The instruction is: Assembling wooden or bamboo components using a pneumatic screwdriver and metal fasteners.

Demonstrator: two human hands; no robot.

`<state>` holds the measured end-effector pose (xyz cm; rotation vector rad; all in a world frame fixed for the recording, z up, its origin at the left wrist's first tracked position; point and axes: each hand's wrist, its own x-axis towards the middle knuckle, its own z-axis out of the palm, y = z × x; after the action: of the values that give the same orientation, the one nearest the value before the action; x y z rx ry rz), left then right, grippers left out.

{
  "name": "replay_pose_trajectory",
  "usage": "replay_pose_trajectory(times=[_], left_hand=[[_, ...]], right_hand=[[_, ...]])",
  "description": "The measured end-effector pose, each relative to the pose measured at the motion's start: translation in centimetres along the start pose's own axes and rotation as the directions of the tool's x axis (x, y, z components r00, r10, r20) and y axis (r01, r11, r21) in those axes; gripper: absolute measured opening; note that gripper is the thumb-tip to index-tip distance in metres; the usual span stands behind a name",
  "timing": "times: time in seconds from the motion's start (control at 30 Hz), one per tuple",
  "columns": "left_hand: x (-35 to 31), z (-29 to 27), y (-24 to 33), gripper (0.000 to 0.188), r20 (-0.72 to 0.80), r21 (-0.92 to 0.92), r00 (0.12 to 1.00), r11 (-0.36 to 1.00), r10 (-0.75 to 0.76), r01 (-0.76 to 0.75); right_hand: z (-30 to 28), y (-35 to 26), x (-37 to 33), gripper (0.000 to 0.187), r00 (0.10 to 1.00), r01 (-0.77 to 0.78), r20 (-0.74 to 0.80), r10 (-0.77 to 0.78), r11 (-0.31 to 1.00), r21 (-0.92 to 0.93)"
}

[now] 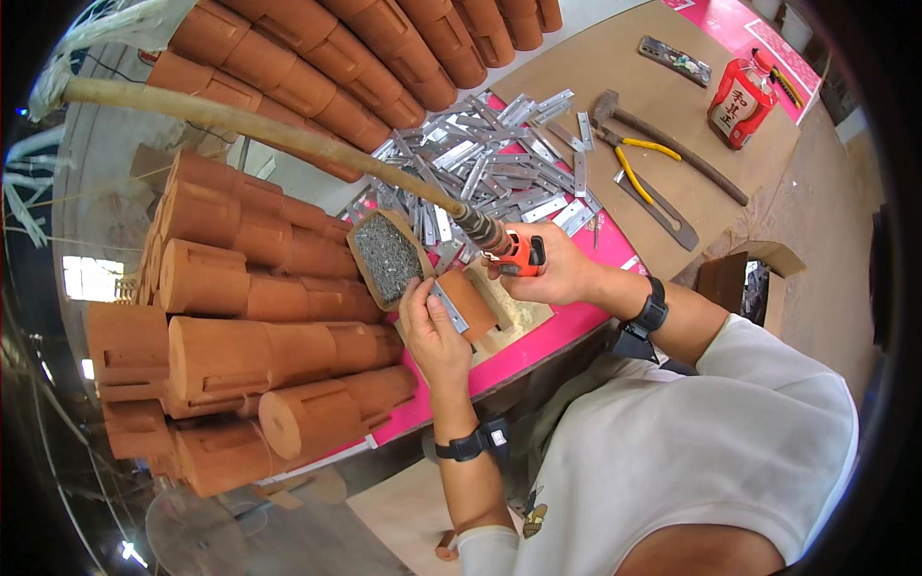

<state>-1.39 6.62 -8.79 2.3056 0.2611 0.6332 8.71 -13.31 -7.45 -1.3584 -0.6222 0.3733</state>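
My right hand (552, 264) is closed around a red-and-black power driver (519, 253), which hangs from a long tan hose (269, 130). Its tip is hidden from view. Just left of it, my left hand (435, 331) presses a small silver metal strip (449, 309) with holes against an orange-brown cylinder (469, 298) on the work table. The fingers of that hand are bent over the strip's end. Directly beyond them stands a cardboard box (359, 240) full of small grey screws (388, 257). Behind it lies a loose heap of silver metal strips (485, 178).
Orange-brown cylinders (269, 360) are stacked at the left, and more (336, 67) at the back. To the right lie a hammer (663, 139), yellow-handled pliers (639, 168), a flat metal bar (663, 216), a phone-like object (675, 60) and a red bottle (741, 101). The table has a pink edge (523, 360).
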Motion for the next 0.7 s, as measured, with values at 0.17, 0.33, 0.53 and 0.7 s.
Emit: replay_pose_trajectory(times=[0.17, 0.33, 0.53, 0.7], left_hand=[[0.0, 0.2, -0.4, 0.031, -0.033, -0.028, 0.999, 0.999, 0.031, -0.032], [0.7, 0.5, 0.0, 0.03, -0.252, -0.249, 0.966, 0.968, -0.052, -0.013], [7.3, -1.9, -2.2, 0.023, 0.084, 0.379, 0.99, 0.923, -0.112, 0.072], [9.5, -1.1, -4.1, 0.036, 0.139, 0.472, 0.919, 0.841, -0.368, 0.265]], right_hand=[[0.1, 0.0, 0.0, 0.035, 0.999, 0.05, -0.011, -0.05, 0.999, 0.022], [0.3, 0.2, -0.1, 0.036, 0.998, 0.068, -0.022, -0.067, 0.997, 0.027], [0.0, -0.3, -0.4, 0.031, 0.999, -0.026, 0.024, 0.027, 0.999, -0.038], [0.1, 0.6, 0.1, 0.034, 0.999, -0.027, 0.036, 0.026, 0.999, 0.019]])
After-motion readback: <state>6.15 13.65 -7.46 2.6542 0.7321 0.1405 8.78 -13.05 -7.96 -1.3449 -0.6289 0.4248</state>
